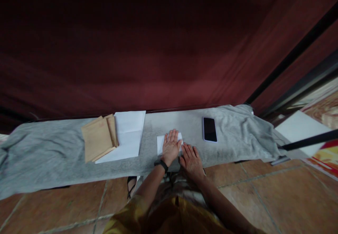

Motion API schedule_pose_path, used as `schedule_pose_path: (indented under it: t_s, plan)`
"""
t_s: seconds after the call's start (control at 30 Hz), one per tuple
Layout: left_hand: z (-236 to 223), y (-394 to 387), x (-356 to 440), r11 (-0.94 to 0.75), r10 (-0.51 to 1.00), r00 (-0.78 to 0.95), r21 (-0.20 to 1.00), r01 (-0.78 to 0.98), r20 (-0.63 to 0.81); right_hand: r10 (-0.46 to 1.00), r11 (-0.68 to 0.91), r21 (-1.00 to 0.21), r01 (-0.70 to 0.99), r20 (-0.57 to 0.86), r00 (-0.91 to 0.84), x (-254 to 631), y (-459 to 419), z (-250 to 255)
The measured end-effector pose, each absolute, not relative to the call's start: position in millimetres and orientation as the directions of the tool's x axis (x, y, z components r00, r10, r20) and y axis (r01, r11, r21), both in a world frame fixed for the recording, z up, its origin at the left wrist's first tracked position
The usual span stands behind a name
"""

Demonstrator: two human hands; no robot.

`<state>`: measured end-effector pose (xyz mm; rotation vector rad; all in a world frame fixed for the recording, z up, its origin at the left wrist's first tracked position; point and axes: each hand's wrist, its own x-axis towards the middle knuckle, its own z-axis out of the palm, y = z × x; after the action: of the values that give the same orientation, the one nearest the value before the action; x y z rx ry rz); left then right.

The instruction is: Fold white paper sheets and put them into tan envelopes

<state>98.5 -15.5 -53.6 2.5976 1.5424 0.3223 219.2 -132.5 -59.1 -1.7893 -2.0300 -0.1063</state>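
Observation:
A small white folded paper [160, 144] lies on the grey cloth in front of me. My left hand [171, 147] rests flat on top of it, fingers stretched out, covering much of its right part. Close beside it, my right hand [192, 160] lies palm down with its fingers extended, the fingertips at the paper's right edge. Whether the right hand touches the paper, I cannot tell. To the left are larger white sheets [129, 135], partly under a stack of brown paper envelopes [96, 137].
A phone [210, 129] with a dark screen lies right of my hands. The grey cloth [63, 156] covers a long narrow surface and is wrinkled at both ends. A dark red panel [169, 68] rises behind it. Tiled floor [264, 191] shows below.

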Motion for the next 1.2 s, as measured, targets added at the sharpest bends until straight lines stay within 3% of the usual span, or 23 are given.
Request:
schedule_pose_path:
  t_s: [0.4,0.73,0.8,0.93,1.1,1.2]
  plan:
    - [-44.7,-10.6,62.9,-0.364,0.931,0.353,0.156,0.918,0.097,0.929,0.154,-0.219,0.963,0.365,-0.066,219.4,-132.5,-62.7]
    - [-12.6,-3.3,48.9,-0.353,0.935,0.348,0.196,0.915,0.060,0.931,0.138,-0.210,0.968,0.362,-0.055,218.6,-133.1,-66.8]
    - [-6.2,-2.5,48.4,-0.305,0.951,0.306,0.287,0.908,0.041,0.930,0.140,-0.212,0.967,0.364,-0.055,218.8,-133.4,-67.4]
    - [1.4,0.1,40.5,-0.109,0.981,0.181,0.597,0.795,-0.062,0.929,0.131,-0.219,0.967,0.368,-0.042,219.2,-133.4,-67.1]
    - [6.5,2.7,30.7,0.017,0.968,0.182,0.772,0.635,-0.170,0.930,0.180,-0.243,0.953,0.358,-0.085,211.1,-132.1,-59.8]
    - [11.2,-1.1,30.8,0.094,0.958,0.194,0.869,0.486,-0.212,0.930,0.241,-0.321,0.916,0.347,-0.123,201.6,-129.5,-51.4]
